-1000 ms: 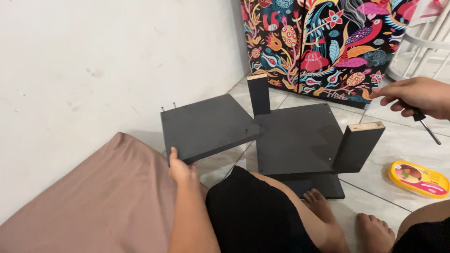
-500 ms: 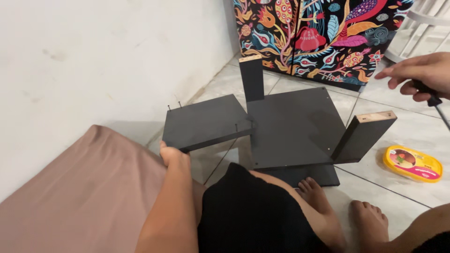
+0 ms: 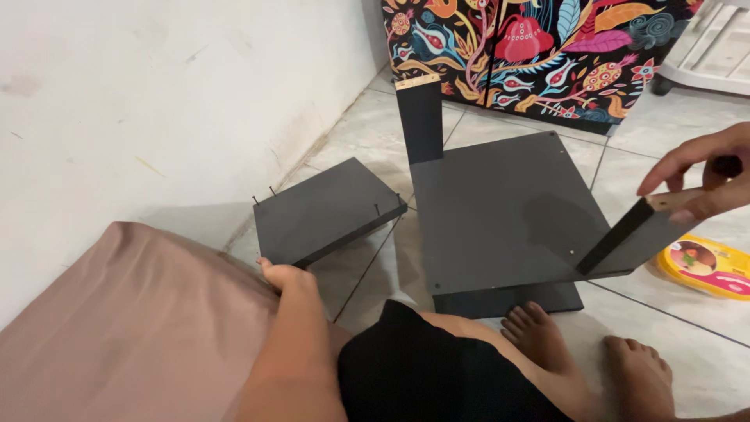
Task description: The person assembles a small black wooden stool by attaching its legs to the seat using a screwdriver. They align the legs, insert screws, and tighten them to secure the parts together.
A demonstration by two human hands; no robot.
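The person sits on the tiled floor with bare feet near the work. The left hand is curled around the near edge of a small dark panel, which sits tilted just left of the big dark board. The right hand grips the top end of an upright side panel at the board's right edge. Another upright panel stands at the far corner. A yellow packet lies to the right, and a floral cabinet stands beyond.
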